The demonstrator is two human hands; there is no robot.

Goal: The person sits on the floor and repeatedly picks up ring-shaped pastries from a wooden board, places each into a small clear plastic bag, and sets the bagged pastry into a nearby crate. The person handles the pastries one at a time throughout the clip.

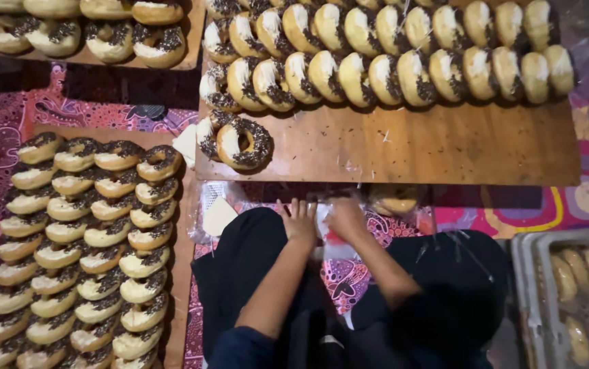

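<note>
My left hand [299, 220] and my right hand [346, 217] rest together low in the middle, just under the near edge of a wooden board [403, 147]. Both are on a clear plastic bag [332, 239] lying on the patterned cloth between my knees. The left fingers are spread on the bag; the right hand is curled over its top edge. A doughnut [393, 198] in plastic lies just right of the right hand. On the board, rows of doughnuts [376, 58] topped with white glaze and chocolate sprinkles lean on each other; two doughnuts [236, 140] sit apart at its left.
At the left, a second board [179, 273] carries several rows of sprinkled doughnuts. A third board [89, 31] with more sits at the top left. A grey tray [530, 287] of plain doughnuts stands at the lower right. A white paper square [218, 215] lies near my left knee.
</note>
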